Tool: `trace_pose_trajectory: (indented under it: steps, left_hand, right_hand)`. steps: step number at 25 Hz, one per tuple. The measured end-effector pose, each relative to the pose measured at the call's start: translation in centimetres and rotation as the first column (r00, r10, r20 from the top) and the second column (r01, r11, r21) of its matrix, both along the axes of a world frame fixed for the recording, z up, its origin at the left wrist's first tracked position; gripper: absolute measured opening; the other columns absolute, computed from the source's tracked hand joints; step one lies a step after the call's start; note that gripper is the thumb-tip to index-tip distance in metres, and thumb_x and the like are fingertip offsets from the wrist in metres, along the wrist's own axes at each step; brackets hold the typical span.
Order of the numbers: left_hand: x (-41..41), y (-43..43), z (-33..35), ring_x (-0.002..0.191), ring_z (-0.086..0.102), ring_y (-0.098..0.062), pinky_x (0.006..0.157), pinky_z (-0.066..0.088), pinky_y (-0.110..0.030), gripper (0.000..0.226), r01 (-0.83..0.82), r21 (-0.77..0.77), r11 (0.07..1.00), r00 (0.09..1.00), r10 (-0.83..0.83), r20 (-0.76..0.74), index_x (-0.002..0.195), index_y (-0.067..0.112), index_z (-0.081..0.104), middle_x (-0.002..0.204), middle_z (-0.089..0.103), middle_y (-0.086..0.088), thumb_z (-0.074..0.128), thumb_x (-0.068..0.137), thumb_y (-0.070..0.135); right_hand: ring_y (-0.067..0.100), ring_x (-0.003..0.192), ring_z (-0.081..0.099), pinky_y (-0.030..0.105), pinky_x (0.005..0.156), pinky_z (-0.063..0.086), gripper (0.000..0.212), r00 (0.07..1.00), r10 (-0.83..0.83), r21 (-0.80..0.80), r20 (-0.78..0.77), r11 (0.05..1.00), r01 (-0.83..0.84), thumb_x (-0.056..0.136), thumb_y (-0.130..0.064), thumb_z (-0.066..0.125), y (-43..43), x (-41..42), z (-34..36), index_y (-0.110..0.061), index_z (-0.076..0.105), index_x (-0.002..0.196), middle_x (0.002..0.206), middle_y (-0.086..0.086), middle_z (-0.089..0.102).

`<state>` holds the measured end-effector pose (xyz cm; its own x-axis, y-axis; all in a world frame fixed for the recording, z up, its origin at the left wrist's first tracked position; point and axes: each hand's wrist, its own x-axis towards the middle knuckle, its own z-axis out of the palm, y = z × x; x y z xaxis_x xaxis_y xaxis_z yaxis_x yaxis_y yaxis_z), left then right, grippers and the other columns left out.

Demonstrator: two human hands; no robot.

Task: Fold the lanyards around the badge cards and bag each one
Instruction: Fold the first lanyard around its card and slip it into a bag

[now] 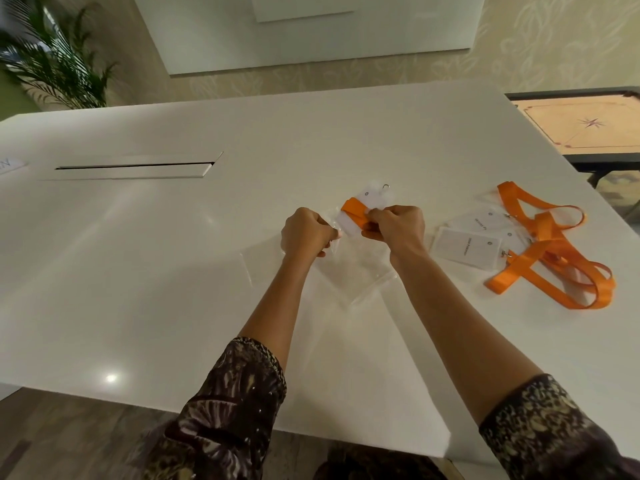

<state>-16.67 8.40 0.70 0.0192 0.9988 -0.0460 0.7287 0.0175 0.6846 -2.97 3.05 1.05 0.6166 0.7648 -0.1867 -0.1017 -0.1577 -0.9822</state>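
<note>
Table centre: right hand pinches badge card, which is wrapped in an orange lanyard, at the far edge of clear bag. Left hand is curled, pinching the bag's left edge. Far right: spare cards and loose lanyards, well apart.

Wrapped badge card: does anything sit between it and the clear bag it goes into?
Nothing visible does. The right hand pinches the wrapped badge card right at the clear bag, whose edge the left hand grips. The loose lanyards lie apart, to the right.
</note>
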Motion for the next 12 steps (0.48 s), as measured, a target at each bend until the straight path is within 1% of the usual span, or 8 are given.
trace_pose_trajectory:
  steps: [2, 4, 6, 9, 11, 12]
  left_hand:
    - [0.10, -0.49, 0.11, 0.058, 0.071, -0.016, 0.063, 0.062, -0.035, 0.023, -0.002, 0.011, 1.000, 0.999, 0.002, 0.033, 0.081, 0.010, 0.070, 0.070, 0.073, -0.003, 0.081, 0.074, 0.030]
    - [0.06, -0.87, 0.12, 0.059, 0.071, -0.016, 0.062, 0.062, -0.033, 0.024, 0.001, 0.014, 1.000, 0.998, -0.002, 0.060, 0.082, 0.010, 0.071, 0.072, 0.073, -0.004, 0.081, 0.075, 0.031]
    - [0.05, -1.09, 0.12, 0.061, 0.072, -0.016, 0.061, 0.062, -0.034, 0.020, 0.003, 0.015, 1.000, 0.995, -0.005, 0.103, 0.086, 0.009, 0.073, 0.077, 0.074, -0.006, 0.078, 0.078, 0.026]
    - [-0.03, -0.91, 0.15, 0.064, 0.072, -0.017, 0.063, 0.062, -0.036, 0.014, -0.015, -0.011, 1.000, 0.990, 0.016, 0.143, 0.094, 0.006, 0.074, 0.083, 0.075, -0.008, 0.072, 0.084, 0.015]
    - [-0.09, -0.73, 0.14, 0.062, 0.072, -0.016, 0.062, 0.062, -0.036, 0.014, -0.026, -0.027, 0.999, 0.990, 0.029, 0.137, 0.094, 0.005, 0.073, 0.079, 0.075, -0.007, 0.072, 0.083, 0.014]
    - [-0.09, -0.71, 0.11, 0.061, 0.072, -0.016, 0.062, 0.062, -0.035, 0.016, -0.030, -0.028, 0.999, 0.991, 0.034, 0.126, 0.094, 0.006, 0.071, 0.078, 0.074, -0.006, 0.073, 0.082, 0.015]
  right_hand:
    - [0.025, 0.056, 0.071, 0.034, 0.065, 0.061, 0.017, 0.999, -0.018, -0.011, 0.027, 1.000, 0.019, 0.077, -0.008, 0.070, -0.01, -0.15, -0.01, 0.008, 0.066, 0.078, 0.072, 0.013, 0.067]
    - [0.024, 0.055, 0.071, 0.035, 0.066, 0.062, 0.014, 0.998, -0.024, -0.011, 0.055, 1.000, 0.024, 0.077, -0.009, 0.070, 0.04, -0.15, 0.13, 0.002, 0.064, 0.070, 0.070, 0.012, 0.068]
    - [0.021, 0.051, 0.070, 0.037, 0.069, 0.062, 0.017, 0.997, -0.024, -0.013, 0.074, 1.000, 0.025, 0.077, -0.009, 0.070, 0.07, -0.05, 0.26, -0.003, 0.061, 0.064, 0.065, 0.009, 0.067]
    - [0.022, 0.051, 0.070, 0.042, 0.073, 0.061, 0.015, 0.992, -0.026, -0.032, 0.121, 0.999, 0.030, 0.076, -0.010, 0.070, 0.14, -0.07, 0.21, 0.002, 0.064, 0.069, 0.067, 0.012, 0.069]
    - [0.019, 0.049, 0.069, 0.041, 0.072, 0.059, 0.015, 0.986, -0.018, -0.048, 0.166, 0.999, 0.026, 0.077, -0.009, 0.069, 0.10, -0.24, 0.26, 0.005, 0.066, 0.074, 0.069, 0.014, 0.070]
    - [0.018, 0.047, 0.069, 0.039, 0.070, 0.059, 0.014, 0.981, -0.012, -0.053, 0.193, 0.998, 0.022, 0.077, -0.009, 0.069, 0.07, -0.34, 0.32, 0.004, 0.066, 0.072, 0.068, 0.013, 0.070]
